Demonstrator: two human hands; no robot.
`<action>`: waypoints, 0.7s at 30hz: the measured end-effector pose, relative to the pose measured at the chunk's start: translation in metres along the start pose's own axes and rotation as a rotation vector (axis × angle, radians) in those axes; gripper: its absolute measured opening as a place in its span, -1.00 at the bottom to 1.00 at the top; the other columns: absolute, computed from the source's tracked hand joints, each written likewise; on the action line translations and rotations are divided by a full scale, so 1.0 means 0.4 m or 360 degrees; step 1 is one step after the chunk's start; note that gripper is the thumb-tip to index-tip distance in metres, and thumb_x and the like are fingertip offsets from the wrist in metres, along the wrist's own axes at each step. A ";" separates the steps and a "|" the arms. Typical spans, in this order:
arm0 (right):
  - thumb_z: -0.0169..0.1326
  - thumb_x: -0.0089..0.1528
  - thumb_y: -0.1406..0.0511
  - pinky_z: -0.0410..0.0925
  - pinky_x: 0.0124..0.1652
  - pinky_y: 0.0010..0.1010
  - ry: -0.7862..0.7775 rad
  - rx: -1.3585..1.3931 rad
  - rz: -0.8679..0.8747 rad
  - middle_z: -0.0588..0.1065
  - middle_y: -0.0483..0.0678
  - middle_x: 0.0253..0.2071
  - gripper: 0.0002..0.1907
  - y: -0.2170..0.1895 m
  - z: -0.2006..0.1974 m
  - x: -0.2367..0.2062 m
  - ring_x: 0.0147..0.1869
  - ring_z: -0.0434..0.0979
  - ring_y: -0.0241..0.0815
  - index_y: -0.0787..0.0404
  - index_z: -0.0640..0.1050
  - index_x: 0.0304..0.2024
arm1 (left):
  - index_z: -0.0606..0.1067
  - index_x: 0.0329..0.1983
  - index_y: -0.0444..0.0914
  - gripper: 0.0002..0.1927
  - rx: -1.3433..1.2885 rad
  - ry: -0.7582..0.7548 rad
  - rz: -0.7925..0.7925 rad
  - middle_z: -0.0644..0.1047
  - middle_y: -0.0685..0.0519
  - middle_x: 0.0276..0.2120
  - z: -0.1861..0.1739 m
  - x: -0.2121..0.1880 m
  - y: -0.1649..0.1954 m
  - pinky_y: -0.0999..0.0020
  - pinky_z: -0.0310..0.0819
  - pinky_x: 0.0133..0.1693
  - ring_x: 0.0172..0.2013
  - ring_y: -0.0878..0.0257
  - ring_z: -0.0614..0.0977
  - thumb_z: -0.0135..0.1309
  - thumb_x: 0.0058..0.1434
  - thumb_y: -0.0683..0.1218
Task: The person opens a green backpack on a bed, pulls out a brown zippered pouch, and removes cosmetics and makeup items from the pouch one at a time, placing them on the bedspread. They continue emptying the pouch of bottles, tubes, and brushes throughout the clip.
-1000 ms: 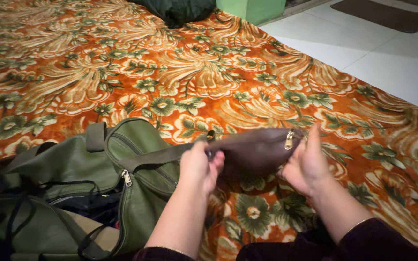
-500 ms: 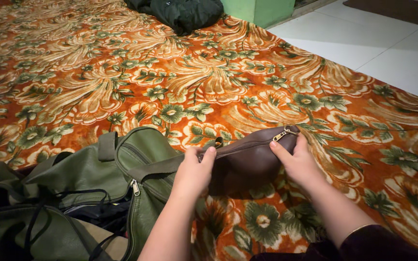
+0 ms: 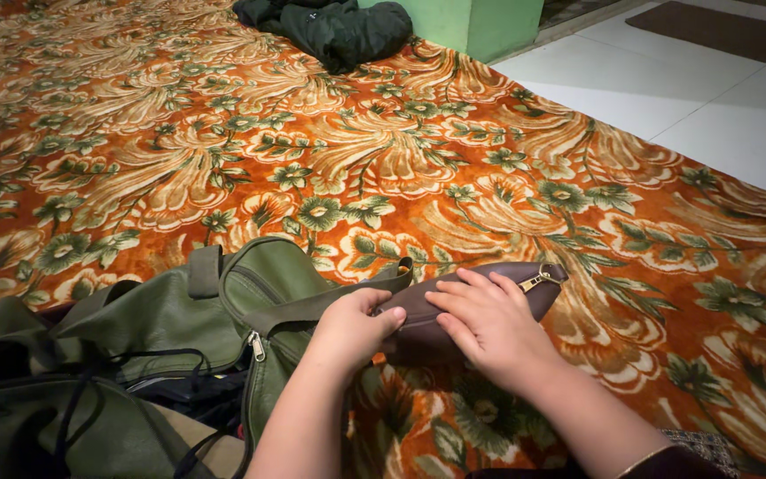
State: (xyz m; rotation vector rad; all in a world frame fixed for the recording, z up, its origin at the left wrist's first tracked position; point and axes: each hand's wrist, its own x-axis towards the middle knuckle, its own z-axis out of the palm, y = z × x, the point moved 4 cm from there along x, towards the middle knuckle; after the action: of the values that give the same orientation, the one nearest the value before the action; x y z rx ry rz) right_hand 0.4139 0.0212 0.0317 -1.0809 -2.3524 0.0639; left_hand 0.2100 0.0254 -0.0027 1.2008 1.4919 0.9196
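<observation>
Floral orange carpet (image 3: pixel 454 151) bears green bag (image 3: pixel 161 319), brown pouch (image 3: pixel 480 288).

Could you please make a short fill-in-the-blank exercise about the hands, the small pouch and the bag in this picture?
1. Both hands rest on a small brown pouch that has a ____ zipper pull at its right end.
2. The right hand lies flat on the pouch, while the left hand grips its ____ end.
3. Left of the hands lies an open ____ bag on the flowered carpet.

Missing words: gold; left; green
</observation>
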 end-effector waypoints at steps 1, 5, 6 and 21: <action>0.03 0.28 0.10 -0.01 0.33 0.02 0.0015 -0.0032 0.0008 0.48 -0.09 0.25 -0.59 0.005 -0.002 -0.006 0.45 0.28 -0.03 0.02 0.57 0.15 | 0.51 0.12 -0.30 -0.55 0.0009 0.0034 -0.0025 0.66 0.02 -0.32 -0.002 -0.007 0.006 0.38 0.56 -0.35 -0.41 0.30 0.65 0.23 0.17 -0.07; 0.03 0.25 0.06 -0.03 0.36 0.03 0.0262 -0.0323 0.0191 0.43 -0.01 0.29 -0.50 0.064 -0.047 -0.020 0.47 0.24 0.03 0.06 0.49 0.19 | 0.58 0.01 -0.26 -0.59 0.0256 0.0270 -0.0109 0.64 -0.02 -0.38 -0.023 -0.033 0.045 0.27 0.55 -0.32 -0.42 0.16 0.67 0.23 0.18 0.06; 0.02 0.24 0.05 -0.01 0.37 0.02 0.0364 -0.0434 0.0272 0.42 0.01 0.30 -0.49 0.086 -0.067 -0.024 0.49 0.22 0.05 0.06 0.48 0.20 | 0.60 -0.03 -0.25 -0.59 0.0368 0.0357 -0.0131 0.64 -0.02 -0.38 -0.030 -0.040 0.055 0.25 0.55 -0.28 -0.40 0.13 0.68 0.24 0.18 0.10; -0.05 0.42 0.16 0.43 -0.13 -0.44 0.0476 0.1714 0.1042 0.55 -0.11 -0.11 -0.61 0.324 -0.013 -0.056 -0.12 0.49 -0.34 0.22 0.53 0.18 | 0.40 -0.19 -0.30 -0.72 0.1003 0.0293 0.0877 0.53 -0.20 -0.24 0.307 -0.112 0.233 -0.02 0.55 -0.20 -0.23 -0.17 0.64 0.18 0.16 -0.06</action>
State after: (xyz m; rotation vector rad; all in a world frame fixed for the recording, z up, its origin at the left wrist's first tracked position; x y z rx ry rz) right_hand 0.5178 0.0919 -0.0078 -1.0806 -1.2510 1.1553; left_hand 0.3530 0.0007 0.0658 2.1076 1.6935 0.9577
